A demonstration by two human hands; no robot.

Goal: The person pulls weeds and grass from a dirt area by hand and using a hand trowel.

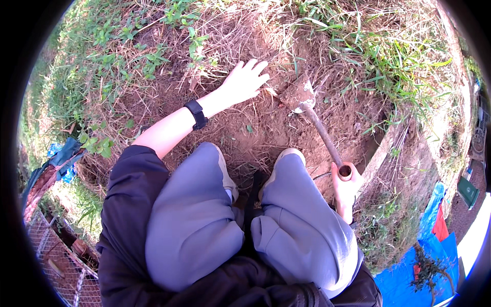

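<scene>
Head view: the digging tool [323, 132] lies at a slant across the bare soil [220, 130] ahead of the knees, its broad blade [297, 93] at the far end and its handle running back toward the person's right. The right hand [348, 187] has its grip clamped on the handle close to the near end, where a round, hollow-looking opening faces up. The left hand [245, 84] is empty, fingers spread apart, just beside the blade; whether its palm touches the ground cannot be told. The blade is crusted with soil, and its edge is partly lost against the dirt. Assessment: the tool should handle as stiff and sturdy, not fragile, with its weight likely biased toward the blade, so the present hold at the end probably gives reach and leverage but less fine control. The bare shaft appears slim enough to be encircled; dust or sweat could make it turn in the palm. Recommended hold: the rear of the handle, with a second hand at mid-shaft if steadiness is wanted, and bare fingers kept off the blade's edge.
</scene>
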